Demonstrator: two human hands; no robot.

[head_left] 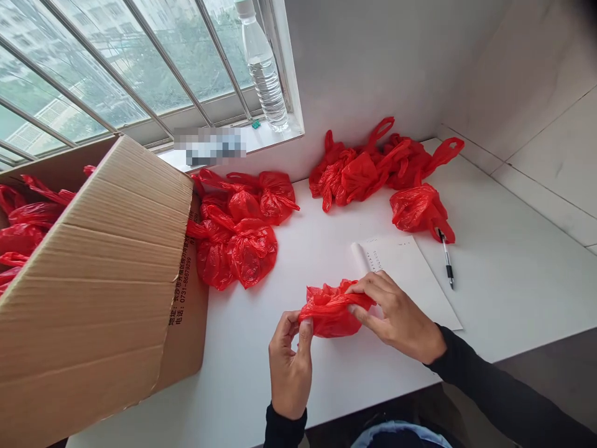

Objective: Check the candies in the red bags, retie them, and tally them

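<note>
Between my hands, over the near part of the white table (252, 361), is a crumpled red plastic bag (333, 317). My left hand (291, 361) pinches its left side between thumb and fingers. On the right side, my right hand (392, 311) grips the bag's gathered upper edge with thumb and fingertips. What lies inside the bag is hidden. Just beyond my right hand a notepad (420, 280) with handwriting and a curled page lies on the table. A black-and-clear pen (446, 261) lies to its right, its tip at a bundled red bag (417, 208).
A large cardboard box (107, 274) holding red bags stands open at the left. Knotted red bags (252, 249) lie beside it, and another heap of red bags (368, 165) rests along the wall. A water bottle (265, 78) stands on the sill by the barred window.
</note>
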